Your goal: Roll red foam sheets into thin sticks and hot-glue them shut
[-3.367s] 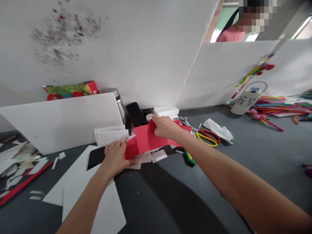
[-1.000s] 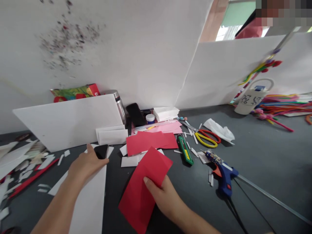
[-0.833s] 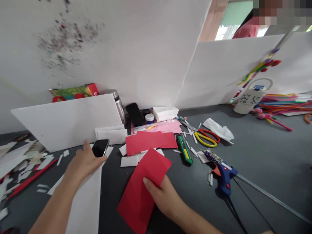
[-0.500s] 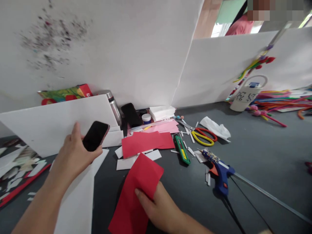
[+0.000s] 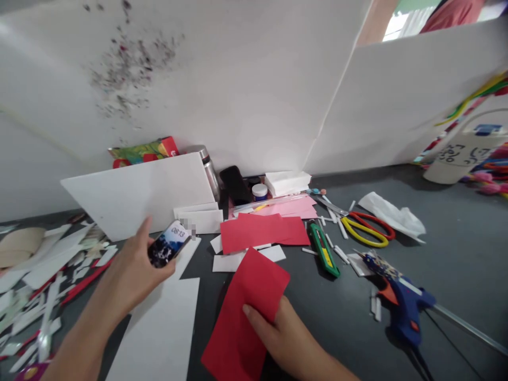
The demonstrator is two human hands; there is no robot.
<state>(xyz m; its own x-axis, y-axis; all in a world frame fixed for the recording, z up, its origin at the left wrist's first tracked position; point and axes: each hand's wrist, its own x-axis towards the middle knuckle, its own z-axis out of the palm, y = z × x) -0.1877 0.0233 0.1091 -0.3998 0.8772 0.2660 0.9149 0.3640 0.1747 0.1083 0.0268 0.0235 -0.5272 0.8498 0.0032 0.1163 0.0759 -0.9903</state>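
Since half a second ago, the phone (image 5: 169, 244) in the left hand (image 5: 133, 275) has been turned so that its lit screen faces the camera; before, the screen was dark. Nearest, the right hand (image 5: 283, 336) presses flat, fingers spread, on the red sheet (image 5: 246, 312), which lies on the grey worktop (image 5: 444, 248). Left hand: fingers curled round the phone, raised clear of the worktop above a white foam strip (image 5: 162, 328). Just beyond the red sheet lie white offcuts (image 5: 228, 261) and a second red sheet (image 5: 264, 231). To the right of these: green utility knife (image 5: 324, 250), red-and-yellow scissors (image 5: 367, 230), blue glue gun (image 5: 402, 304). Farther back: pink paper (image 5: 291, 206), small jar (image 5: 260, 191), steel flask (image 5: 209, 169) behind a leaning white board (image 5: 138, 193). Paper scraps (image 5: 47, 275) are scattered at far left.
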